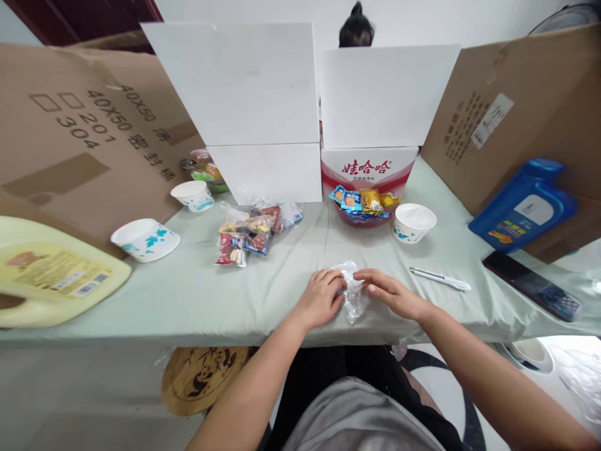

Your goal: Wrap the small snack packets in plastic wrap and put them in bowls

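A crumpled clear plastic bag (pixel 355 302) lies on the cloth near the table's front edge, between my two hands. My left hand (pixel 323 297) rests over its left side, the fingers bent down and closed on the plastic; what lies beneath the fingertips is partly hidden. From the right comes my right hand (pixel 393 294), its fingers stretched out and the thumb apart, with the tips at the bag's upper right edge. Beyond the hands, to the left, is a loose pile of wrapped snacks (pixel 258 233). A dark red bowl (pixel 364 220) of snack packets stands ahead.
White paper bowls (pixel 414 224) stand at right and left. On the right lie a white utility knife (pixel 440 279), a phone (pixel 533 286) and a blue bottle (pixel 523 207). A yellow jug (pixel 56 272) is at left. Cardboard (pixel 89 125) and white panels (pixel 263 88) enclose the table; a person's head shows behind.
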Action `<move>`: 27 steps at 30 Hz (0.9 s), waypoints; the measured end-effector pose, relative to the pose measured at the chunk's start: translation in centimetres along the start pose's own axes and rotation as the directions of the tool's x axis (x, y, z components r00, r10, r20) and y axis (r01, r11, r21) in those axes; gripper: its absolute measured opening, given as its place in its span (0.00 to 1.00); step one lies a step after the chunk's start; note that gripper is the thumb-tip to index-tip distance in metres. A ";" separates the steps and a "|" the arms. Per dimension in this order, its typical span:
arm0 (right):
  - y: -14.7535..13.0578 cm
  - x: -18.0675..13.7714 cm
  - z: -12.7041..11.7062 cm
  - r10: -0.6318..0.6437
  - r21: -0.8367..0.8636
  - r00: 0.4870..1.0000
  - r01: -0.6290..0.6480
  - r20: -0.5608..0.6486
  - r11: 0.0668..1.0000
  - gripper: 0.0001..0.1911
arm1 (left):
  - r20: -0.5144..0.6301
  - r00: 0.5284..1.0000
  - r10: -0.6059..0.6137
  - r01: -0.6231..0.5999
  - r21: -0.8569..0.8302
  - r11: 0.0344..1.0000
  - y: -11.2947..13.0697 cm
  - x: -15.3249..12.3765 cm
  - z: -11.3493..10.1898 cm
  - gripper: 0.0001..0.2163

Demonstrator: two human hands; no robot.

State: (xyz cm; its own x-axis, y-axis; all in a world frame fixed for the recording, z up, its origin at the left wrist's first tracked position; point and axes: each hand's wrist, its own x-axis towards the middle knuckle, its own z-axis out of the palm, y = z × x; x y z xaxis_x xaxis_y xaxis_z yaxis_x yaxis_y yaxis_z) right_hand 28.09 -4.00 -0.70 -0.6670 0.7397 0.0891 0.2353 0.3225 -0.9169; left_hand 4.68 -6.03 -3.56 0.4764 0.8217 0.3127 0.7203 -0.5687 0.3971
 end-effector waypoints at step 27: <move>0.5 -5.9 4.8 -0.285 -0.850 0.958 0.145 -0.007 0.507 0.16 | 0.014 0.999 0.050 -0.051 0.071 0.996 0.2 -0.1 0.2 0.13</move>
State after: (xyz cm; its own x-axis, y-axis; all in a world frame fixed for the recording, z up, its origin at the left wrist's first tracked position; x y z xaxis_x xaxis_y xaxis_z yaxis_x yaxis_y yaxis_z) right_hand 28.75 -11.02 -3.60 -0.7016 0.6208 0.3498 0.6234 0.7725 -0.1207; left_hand 4.85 -6.22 -3.71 0.5185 0.7929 0.3202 0.7295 -0.6055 0.3182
